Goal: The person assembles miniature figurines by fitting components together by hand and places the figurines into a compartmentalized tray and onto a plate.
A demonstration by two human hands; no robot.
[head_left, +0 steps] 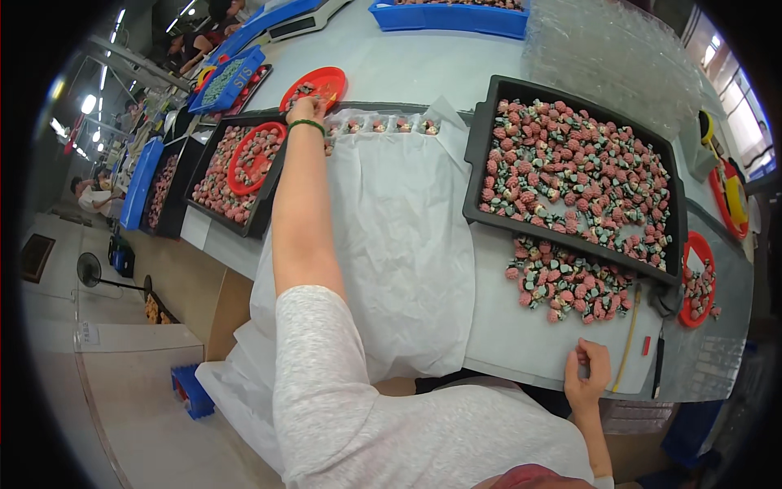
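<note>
My left arm stretches forward, a green band at the wrist. The left hand (305,111) is closed down at the near edge of a red plate (334,79) of small pieces; its fingertips are partly hidden, so what they grip does not show. My right hand (588,373) hangs over the table's near edge, fingers loosely bent, thumb apart, with nothing visible in it. Between the arms lies a wrinkled white sheet (399,244). Along its far end runs a row of small pink-and-grey figures (379,126) in separate pockets.
Right of the sheet stands a black tray (481,155) of pink-and-grey figures, with a loose heap (570,281) before it. A yellow stick (627,342) and a black pen-like tool (658,367) lie nearby. Another black tray (262,213) is at left; a blue bin (448,19) stands at the back.
</note>
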